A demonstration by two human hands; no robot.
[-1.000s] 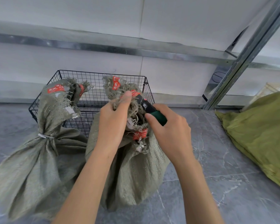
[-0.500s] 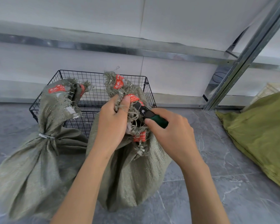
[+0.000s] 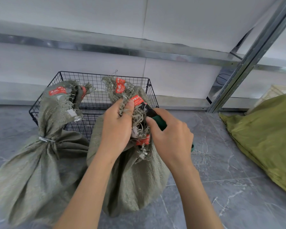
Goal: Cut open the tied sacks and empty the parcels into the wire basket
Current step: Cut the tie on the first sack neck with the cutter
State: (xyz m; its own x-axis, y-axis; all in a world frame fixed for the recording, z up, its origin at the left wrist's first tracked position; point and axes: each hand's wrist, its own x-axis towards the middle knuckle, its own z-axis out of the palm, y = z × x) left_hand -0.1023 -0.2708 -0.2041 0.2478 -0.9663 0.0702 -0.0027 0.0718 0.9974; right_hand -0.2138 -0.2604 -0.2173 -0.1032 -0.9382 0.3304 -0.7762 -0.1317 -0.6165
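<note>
Two grey-green woven sacks stand on the floor in front of a black wire basket (image 3: 96, 83). The left sack (image 3: 35, 166) is cinched at its neck by a white tie (image 3: 45, 139). My left hand (image 3: 117, 128) grips the frayed top of the middle sack (image 3: 135, 182), which carries red labels. My right hand (image 3: 172, 139) holds a green-handled cutter (image 3: 155, 119) with its dark head pushed into the bunched neck of that sack. The tie of the middle sack is hidden by my hands.
A yellow-green sack (image 3: 262, 138) lies on the grey tiled floor at the right. A slanted metal post (image 3: 248, 60) and a metal rail run along the white wall behind the basket.
The top of the middle sack has lifted a little and both hands have shifted slightly upward with it. The left sack has not moved.
</note>
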